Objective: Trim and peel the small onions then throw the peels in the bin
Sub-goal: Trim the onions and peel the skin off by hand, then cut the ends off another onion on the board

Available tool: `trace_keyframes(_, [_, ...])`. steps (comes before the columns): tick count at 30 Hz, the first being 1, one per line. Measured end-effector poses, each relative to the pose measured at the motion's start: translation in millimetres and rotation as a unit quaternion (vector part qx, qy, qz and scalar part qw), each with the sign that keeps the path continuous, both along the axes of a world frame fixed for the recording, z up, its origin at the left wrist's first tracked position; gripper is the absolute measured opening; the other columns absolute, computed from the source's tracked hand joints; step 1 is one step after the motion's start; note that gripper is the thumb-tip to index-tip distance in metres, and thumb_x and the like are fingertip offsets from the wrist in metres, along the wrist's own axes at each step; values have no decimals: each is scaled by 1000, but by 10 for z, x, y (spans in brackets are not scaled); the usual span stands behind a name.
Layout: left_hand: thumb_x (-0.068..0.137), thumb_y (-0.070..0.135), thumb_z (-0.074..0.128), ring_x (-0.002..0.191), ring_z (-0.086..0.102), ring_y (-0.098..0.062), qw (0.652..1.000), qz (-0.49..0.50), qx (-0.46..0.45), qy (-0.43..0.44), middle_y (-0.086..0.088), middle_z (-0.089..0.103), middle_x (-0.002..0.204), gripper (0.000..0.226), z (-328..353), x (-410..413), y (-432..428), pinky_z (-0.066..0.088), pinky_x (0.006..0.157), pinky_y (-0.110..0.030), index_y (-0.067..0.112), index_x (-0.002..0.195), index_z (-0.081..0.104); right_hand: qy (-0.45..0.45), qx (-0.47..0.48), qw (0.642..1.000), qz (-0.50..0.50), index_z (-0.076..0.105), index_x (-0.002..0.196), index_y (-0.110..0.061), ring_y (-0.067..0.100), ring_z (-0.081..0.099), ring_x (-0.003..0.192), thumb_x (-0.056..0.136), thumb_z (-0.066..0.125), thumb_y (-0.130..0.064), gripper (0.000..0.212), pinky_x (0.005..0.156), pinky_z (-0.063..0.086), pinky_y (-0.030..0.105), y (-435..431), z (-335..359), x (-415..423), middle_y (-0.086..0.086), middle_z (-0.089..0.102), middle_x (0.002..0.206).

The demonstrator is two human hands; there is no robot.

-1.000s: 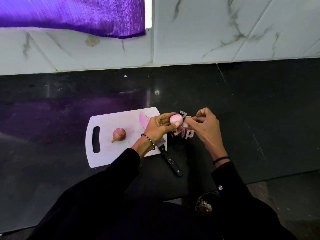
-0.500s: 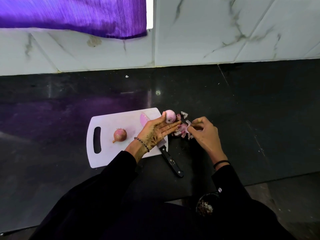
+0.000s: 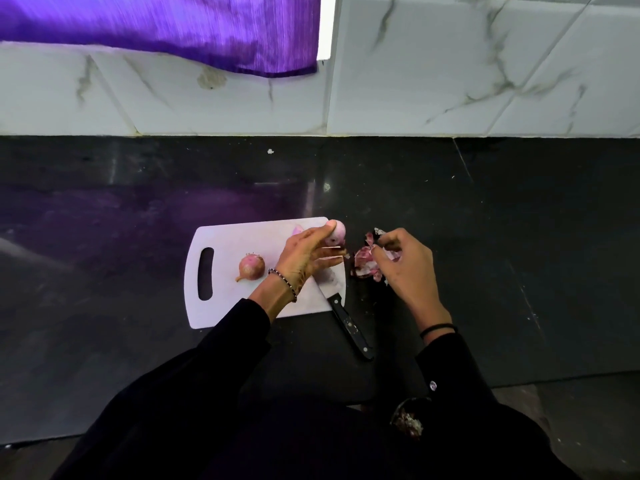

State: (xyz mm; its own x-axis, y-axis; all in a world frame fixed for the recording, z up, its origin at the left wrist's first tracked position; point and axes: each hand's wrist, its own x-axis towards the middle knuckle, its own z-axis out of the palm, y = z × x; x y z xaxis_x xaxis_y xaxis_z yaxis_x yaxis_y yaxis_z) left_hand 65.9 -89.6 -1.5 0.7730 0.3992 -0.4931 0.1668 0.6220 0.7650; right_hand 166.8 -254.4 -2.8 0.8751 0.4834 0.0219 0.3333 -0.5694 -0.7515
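Your L hand [image 3: 302, 255] parks peeled onion [image 3: 336, 232] on cutting board [image 3: 231, 242] corner, grip unclear; R hand [image 3: 406, 269] pinches peels [image 3: 364, 267] off-board, prob. gathering for bin.

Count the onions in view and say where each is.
2. One peeled onion in the left hand at the cutting board's far right corner; one unpeeled onion lying on the board near its handle slot. Hands may hide more.

Purple cloth [image 3: 156, 26] hangs top left, over white marbled wall tiles [image 3: 450, 64]. Bright white strip [image 3: 326, 26] beside cloth's right edge. Glossy black counter [image 3: 519, 237] below tiles, purple reflection on left half. Small white speck [image 3: 270, 151] near counter's back edge.
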Motion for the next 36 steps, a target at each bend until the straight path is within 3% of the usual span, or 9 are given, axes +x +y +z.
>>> trace_keyframes(4, [83, 24, 77, 90, 73, -27, 985, 22, 170, 31, -13, 73, 100, 37, -18, -100, 211, 61, 76, -34, 6, 114, 66, 19, -9, 1000, 13, 67, 100, -24, 9, 69, 86, 91, 72, -26, 10, 79, 62, 39, 151, -33, -41, -12, 68, 95])
trace_keyframes(8, [72, 32, 86, 86, 69, -12, 940, 41, 329, 82, 1, 71, 99, 50, -64, -248, 518, 58, 71, -24, 16, 114, 67, 16, -6, 999, 48, 68, 100, -20, 3, 67, 83, 92, 70, -24, 8, 78, 58, 25, 377, -7, -121, -13, 68, 88])
trace_keyframes(10, [71, 27, 87, 81, 66, -6, 919, 52, 374, 111, 3, 70, 97, 47, -64, -352, 677, 52, 64, -12, 17, 113, 67, 11, -14, 997, 70, 68, 100, -20, -2, 64, 84, 93, 70, -25, 10, 74, 52, 16, 513, -11, -176, -15, 68, 88])
trace_keyframes(12, [72, 19, 85, 80, 64, -8, 900, 55, 409, 143, 2, 68, 99, 47, -68, -462, 821, 47, 60, -8, 16, 114, 65, 19, -13, 996, 90, 68, 100, -19, 0, 65, 86, 92, 70, -26, 10, 74, 51, 16, 643, -30, -228, -12, 70, 91])
trace_keyframes(16, [70, 13, 83, 89, 63, -18, 862, 74, 460, 199, 0, 67, 106, 47, -182, -692, 1040, 53, 75, -25, 17, 113, 65, 22, -13, 991, 129, 68, 96, -17, -5, 63, 82, 92, 70, -22, 7, 71, 46, 4, 861, -73, -337, -10, 69, 90])
trace_keyframes(19, [67, 13, 83, 93, 64, -20, 838, 73, 488, 232, -1, 68, 110, 51, -263, -823, 1154, 54, 85, -38, 20, 114, 65, 40, -12, 989, 142, 69, 95, -17, 3, 67, 83, 92, 70, -22, 6, 74, 54, 15, 991, -111, -412, -8, 72, 90])
trace_keyframes(23, [68, 12, 83, 88, 61, -17, 831, 58, 495, 248, -2, 66, 113, 54, -286, -896, 1219, 53, 85, -34, 19, 118, 64, 50, -8, 986, 158, 69, 98, -16, 5, 68, 84, 92, 70, -21, 8, 68, 47, 4, 1103, -146, -464, -8, 72, 92])
trace_keyframes(30, [70, 11, 84, 104, 60, -17, 830, 18, 510, 226, -2, 64, 119, 55, -295, -873, 1246, 45, 86, -24, 17, 121, 63, 70, -18, 983, 171, 67, 97, -16, 9, 68, 83, 93, 70, -22, 8, 66, 48, 7, 1226, -158, -528, -6, 72, 93])
trace_keyframes(36, [71, 17, 84, 101, 59, -12, 830, 29, 514, 213, 0, 64, 119, 53, -308, -904, 1234, 42, 83, -20, 18, 120, 63, 77, -42, 980, 181, 66, 100, -18, 9, 67, 87, 95, 70, -24, 8, 68, 46, 9, 1277, -155, -556, -4, 71, 96])
